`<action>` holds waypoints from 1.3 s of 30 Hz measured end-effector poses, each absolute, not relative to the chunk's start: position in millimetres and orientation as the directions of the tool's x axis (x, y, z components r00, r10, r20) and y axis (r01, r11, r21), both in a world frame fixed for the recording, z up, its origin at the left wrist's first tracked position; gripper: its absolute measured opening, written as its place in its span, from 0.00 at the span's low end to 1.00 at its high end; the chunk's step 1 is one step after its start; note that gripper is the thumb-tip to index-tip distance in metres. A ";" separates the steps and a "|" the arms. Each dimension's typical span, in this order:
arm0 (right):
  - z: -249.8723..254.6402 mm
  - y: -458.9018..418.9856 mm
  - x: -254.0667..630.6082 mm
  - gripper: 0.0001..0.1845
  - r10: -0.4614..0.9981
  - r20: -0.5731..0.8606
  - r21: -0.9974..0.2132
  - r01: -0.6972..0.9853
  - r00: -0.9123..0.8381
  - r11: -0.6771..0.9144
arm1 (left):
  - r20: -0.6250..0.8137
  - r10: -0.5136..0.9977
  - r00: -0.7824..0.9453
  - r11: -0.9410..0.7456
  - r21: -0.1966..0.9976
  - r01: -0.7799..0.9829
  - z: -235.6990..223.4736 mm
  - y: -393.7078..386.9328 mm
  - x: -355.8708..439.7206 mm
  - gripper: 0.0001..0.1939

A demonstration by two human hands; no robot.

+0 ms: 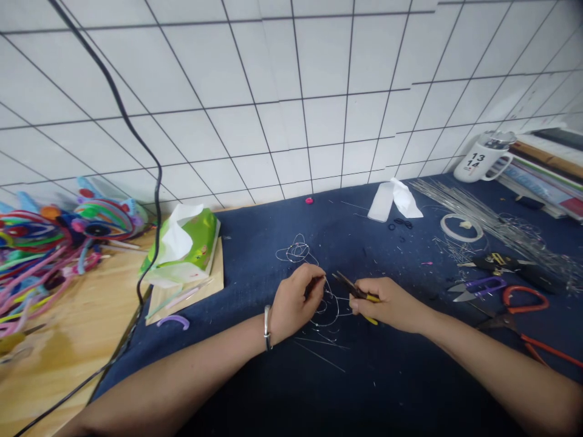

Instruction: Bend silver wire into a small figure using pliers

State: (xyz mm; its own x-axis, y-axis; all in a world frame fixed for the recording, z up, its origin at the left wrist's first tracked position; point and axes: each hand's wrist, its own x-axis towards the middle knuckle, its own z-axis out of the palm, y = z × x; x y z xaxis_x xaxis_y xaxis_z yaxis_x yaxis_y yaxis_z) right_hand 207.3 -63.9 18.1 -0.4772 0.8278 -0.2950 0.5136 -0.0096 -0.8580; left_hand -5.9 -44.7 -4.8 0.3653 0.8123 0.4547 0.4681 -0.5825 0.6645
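Note:
My left hand point(298, 297) pinches a thin silvery wire point(334, 312) between thumb and fingertips, above the dark blue cloth. Loops of the wire hang below the fingers, and a looser coil point(298, 247) lies just beyond them on the cloth. In my right hand point(389, 303) is a pair of pliers point(350, 285) with yellow handles, the jaws pointing towards my left hand but apart from it. Several short straight wire pieces point(321, 353) lie in front of my left hand.
On the right lie purple thread snips point(478, 287), red-handled scissors point(507, 318), a white ring of line point(461, 227) and a bundle of wires point(478, 206). A mug point(480, 161) stands behind. At left are a tissue pack point(207, 243), colourful pipe cleaners point(50, 267) and a black cable point(157, 200).

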 end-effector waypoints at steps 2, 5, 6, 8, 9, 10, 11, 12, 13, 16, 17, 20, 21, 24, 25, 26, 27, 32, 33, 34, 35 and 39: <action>17.9 -63.7 207.3 0.11 0.833 -0.283 -0.856 0.516 -0.476 0.004 | 0.449 0.814 0.368 -0.579 0.671 0.463 -5.1 -44.9 -6.0 0.07; 18.3 -63.3 207.1 0.11 0.839 -0.272 -0.848 0.530 -0.471 0.023 | 0.439 0.820 0.367 -0.569 0.689 0.448 -4.9 -45.3 -6.3 0.06; 18.7 -63.2 207.0 0.11 0.840 -0.270 -0.844 0.535 -0.470 0.028 | 0.434 0.823 0.366 -0.565 0.696 0.443 -4.7 -45.4 -6.4 0.06; 19.8 -63.0 206.8 0.11 0.845 -0.265 -0.839 0.544 -0.465 0.036 | 0.422 0.829 0.367 -0.554 0.709 0.436 -4.1 -45.6 -6.8 0.06; 20.3 -63.0 206.7 0.11 0.847 -0.263 -0.838 0.545 -0.462 0.037 | 0.413 0.832 0.370 -0.548 0.715 0.435 -3.8 -45.7 -7.1 0.05; 20.8 -62.9 206.6 0.11 0.848 -0.263 -0.838 0.544 -0.460 0.035 | 0.404 0.835 0.373 -0.543 0.718 0.436 -3.6 -45.7 -7.4 0.05; 21.1 -62.8 206.5 0.11 0.849 -0.264 -0.839 0.543 -0.457 0.032 | 0.398 0.836 0.378 -0.540 0.721 0.434 -3.4 -45.7 -7.6 0.05; 21.3 -62.7 206.5 0.11 0.850 -0.266 -0.840 0.542 -0.455 0.027 | 0.396 0.835 0.383 -0.540 0.723 0.430 -3.3 -45.7 -7.9 0.05; 21.3 -62.6 206.5 0.11 0.850 -0.269 -0.841 0.541 -0.453 0.022 | 0.395 0.833 0.387 -0.541 0.725 0.426 -3.1 -45.7 -8.1 0.05; 20.8 -62.2 206.7 0.11 0.850 -0.275 -0.843 0.538 -0.450 0.013 | 0.398 0.826 0.399 -0.550 0.723 0.418 -2.3 -45.6 -8.6 0.04; 20.5 -62.1 206.8 0.11 0.850 -0.275 -0.842 0.539 -0.450 0.013 | 0.400 0.823 0.403 -0.554 0.721 0.416 -1.9 -45.5 -8.6 0.04; 20.1 -62.0 206.9 0.11 0.852 -0.264 -0.840 0.541 -0.453 0.028 | 0.411 0.808 0.421 -0.574 0.710 0.408 -1.1 -45.4 -8.1 0.03; 20.0 -62.0 206.9 0.11 0.852 -0.259 -0.840 0.541 -0.455 0.033 | 0.419 0.802 0.426 -0.583 0.706 0.403 -1.1 -45.5 -7.7 0.03; 19.8 -61.8 206.5 0.10 0.851 -0.259 -0.841 0.539 -0.456 0.033 | 0.440 0.789 0.429 -0.602 0.693 0.397 -1.4 -45.6 -6.8 0.04; 19.7 -61.6 206.3 0.10 0.851 -0.262 -0.842 0.539 -0.456 0.030 | 0.445 0.788 0.425 -0.604 0.692 0.396 -1.6 -45.6 -6.6 0.04; 19.8 -61.4 206.1 0.10 0.850 -0.263 -0.843 0.538 -0.456 0.027 | 0.447 0.789 0.422 -0.604 0.692 0.396 -1.7 -45.6 -6.5 0.04; 19.9 -61.2 205.9 0.10 0.851 -0.264 -0.843 0.537 -0.455 0.026 | 0.449 0.789 0.418 -0.603 0.693 0.395 -1.7 -45.6 -6.5 0.04; 22.2 -61.2 205.4 0.11 0.848 -0.270 -0.851 0.525 -0.455 0.011 | 0.451 0.781 0.433 -0.611 0.695 0.378 -0.8 -45.4 -7.5 0.04; 22.5 -61.3 205.3 0.11 0.848 -0.273 -0.852 0.524 -0.454 0.007 | 0.453 0.778 0.436 -0.615 0.694 0.375 -0.6 -45.4 -7.6 0.03; 22.7 -61.4 205.2 0.11 0.848 -0.274 -0.852 0.524 -0.453 0.005 | 0.455 0.775 0.438 -0.618 0.692 0.373 -0.4 -45.4 -7.6 0.03; 22.8 -61.5 205.1 0.10 0.850 -0.274 -0.850 0.527 -0.450 0.005 | 0.457 0.773 0.440 -0.620 0.691 0.372 -0.2 -45.6 -7.5 0.03; 22.4 -61.6 203.9 0.12 0.863 -0.262 -0.848 0.530 -0.432 0.008 | 0.454 0.771 0.446 -0.621 0.691 0.370 0.8 -46.6 -5.9 0.03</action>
